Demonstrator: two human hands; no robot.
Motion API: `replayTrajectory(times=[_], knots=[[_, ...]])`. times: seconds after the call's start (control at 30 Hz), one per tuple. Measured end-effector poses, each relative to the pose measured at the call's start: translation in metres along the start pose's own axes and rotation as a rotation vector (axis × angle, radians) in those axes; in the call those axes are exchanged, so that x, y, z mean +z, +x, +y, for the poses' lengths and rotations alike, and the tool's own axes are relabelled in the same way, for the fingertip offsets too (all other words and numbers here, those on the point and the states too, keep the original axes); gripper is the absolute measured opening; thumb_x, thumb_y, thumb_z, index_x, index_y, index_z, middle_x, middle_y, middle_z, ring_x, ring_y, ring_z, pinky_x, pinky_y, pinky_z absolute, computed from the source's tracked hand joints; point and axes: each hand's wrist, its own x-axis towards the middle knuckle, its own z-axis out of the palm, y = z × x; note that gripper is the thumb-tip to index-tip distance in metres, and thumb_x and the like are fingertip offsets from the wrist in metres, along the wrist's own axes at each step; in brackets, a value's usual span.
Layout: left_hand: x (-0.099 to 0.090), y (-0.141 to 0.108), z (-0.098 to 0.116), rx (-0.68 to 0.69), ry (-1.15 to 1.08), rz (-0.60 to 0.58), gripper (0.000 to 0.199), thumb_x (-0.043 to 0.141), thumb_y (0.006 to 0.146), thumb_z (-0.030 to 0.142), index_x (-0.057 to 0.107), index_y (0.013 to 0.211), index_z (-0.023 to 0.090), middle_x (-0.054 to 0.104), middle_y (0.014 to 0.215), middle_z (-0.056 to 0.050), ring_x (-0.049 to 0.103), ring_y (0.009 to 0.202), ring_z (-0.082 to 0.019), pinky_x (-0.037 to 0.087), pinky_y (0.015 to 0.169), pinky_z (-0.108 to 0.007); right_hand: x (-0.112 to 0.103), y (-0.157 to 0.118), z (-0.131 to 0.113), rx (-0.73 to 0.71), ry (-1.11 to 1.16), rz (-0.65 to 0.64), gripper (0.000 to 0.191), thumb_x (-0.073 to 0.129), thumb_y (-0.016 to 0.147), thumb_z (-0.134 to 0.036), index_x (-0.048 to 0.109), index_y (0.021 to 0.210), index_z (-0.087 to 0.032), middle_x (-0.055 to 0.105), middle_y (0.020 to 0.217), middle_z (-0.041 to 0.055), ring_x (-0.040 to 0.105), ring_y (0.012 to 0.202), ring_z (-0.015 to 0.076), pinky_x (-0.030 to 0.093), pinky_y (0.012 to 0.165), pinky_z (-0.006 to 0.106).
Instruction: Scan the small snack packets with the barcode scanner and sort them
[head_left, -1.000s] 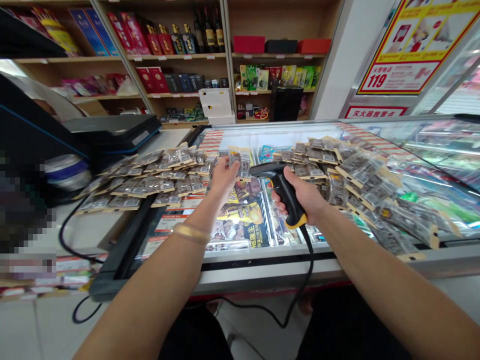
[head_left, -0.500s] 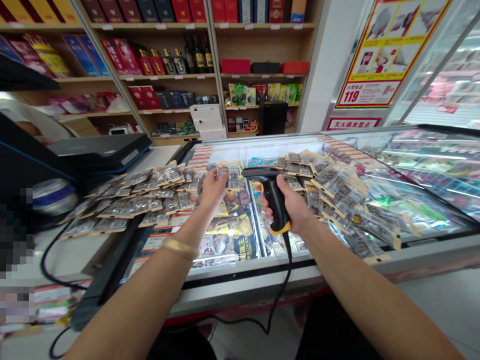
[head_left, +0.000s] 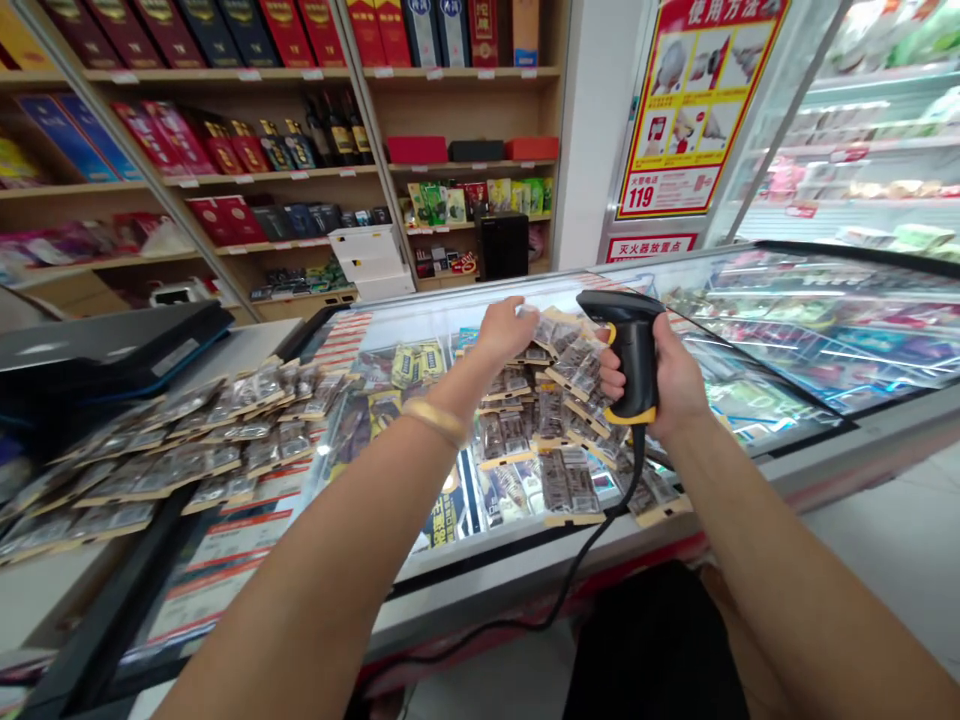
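My right hand [head_left: 671, 385] grips a black and yellow handheld barcode scanner [head_left: 634, 355], its head pointing left. A cord runs down from its handle. My left hand [head_left: 508, 328], with a gold bangle on the wrist, reaches over the far left part of the right-hand pile of small clear packets [head_left: 551, 410] backed with tan card. Its fingers are bent around the edge of a clear packet, mostly hidden by the hand. Another spread of similar packets [head_left: 217, 430] lies to the left, overlapping in rows.
Both piles rest partly on a glass-topped freezer [head_left: 720, 270] with bagged goods inside. A black device [head_left: 112, 345] stands at the left on a counter. The scanner's cord [head_left: 577, 575] hangs over the front edge. Behind are shelves of boxes and bottles [head_left: 337, 125].
My left hand has moved from the gap between the piles to the right-hand pile. The scanner has shifted right in my right hand, and the view has turned.
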Motion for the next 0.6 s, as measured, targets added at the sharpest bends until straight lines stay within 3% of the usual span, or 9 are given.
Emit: replayTrajectory(times=[0.07, 0.13, 0.33, 0.47, 0.6], knots=[[0.005, -0.005, 0.004, 0.010, 0.230, -0.099, 0.039, 0.064, 0.085, 0.029, 0.075, 0.121, 0.021, 0.071, 0.128, -0.015, 0.062, 0.124, -0.034, 0.046, 0.108, -0.047, -0.009, 0.001, 0.003, 0.028, -0.004, 0.042, 0.064, 0.030, 0.103, -0.065, 0.066, 0.091, -0.014, 0.052, 0.059, 0.0002, 0.044, 0.044, 0.0091, 0.040, 0.038, 0.018], [0.007, -0.010, 0.006, 0.007, 0.334, -0.125, 0.042, 0.063, 0.086, 0.030, 0.074, 0.126, 0.023, 0.069, 0.133, -0.016, 0.060, 0.128, -0.038, 0.045, 0.109, -0.052, -0.016, 0.003, 0.007, 0.045, 0.002, 0.065, 0.063, 0.029, 0.103, -0.064, 0.066, 0.092, -0.013, 0.052, 0.059, 0.0001, 0.044, 0.044, 0.0090, 0.040, 0.037, 0.017], [-0.005, -0.016, 0.002, 0.020, 0.246, -0.026, 0.042, 0.056, 0.091, 0.032, 0.070, 0.130, 0.025, 0.067, 0.138, -0.012, 0.057, 0.134, -0.032, 0.044, 0.113, -0.049, -0.017, 0.003, 0.009, 0.015, -0.010, 0.037, 0.061, 0.041, 0.098, -0.069, 0.066, 0.090, -0.014, 0.051, 0.060, -0.0004, 0.044, 0.045, 0.0090, 0.040, 0.038, 0.018], [-0.033, -0.026, -0.015, 0.052, 0.191, 0.072, 0.040, 0.056, 0.091, 0.032, 0.071, 0.127, 0.024, 0.068, 0.135, -0.011, 0.058, 0.132, -0.029, 0.044, 0.115, -0.048, 0.001, -0.004, 0.006, -0.031, -0.068, -0.040, 0.061, 0.051, 0.091, -0.073, 0.068, 0.089, -0.015, 0.051, 0.061, -0.0003, 0.044, 0.045, 0.0095, 0.041, 0.039, 0.020], [-0.079, -0.047, -0.053, 0.040, 0.183, 0.188, 0.037, 0.054, 0.089, 0.028, 0.073, 0.121, 0.020, 0.071, 0.129, -0.009, 0.061, 0.126, -0.026, 0.044, 0.115, -0.044, 0.037, -0.010, 0.020, 0.020, -0.090, -0.149, 0.060, 0.049, 0.093, -0.072, 0.068, 0.093, -0.015, 0.053, 0.062, -0.0003, 0.046, 0.045, 0.0095, 0.042, 0.039, 0.020]])
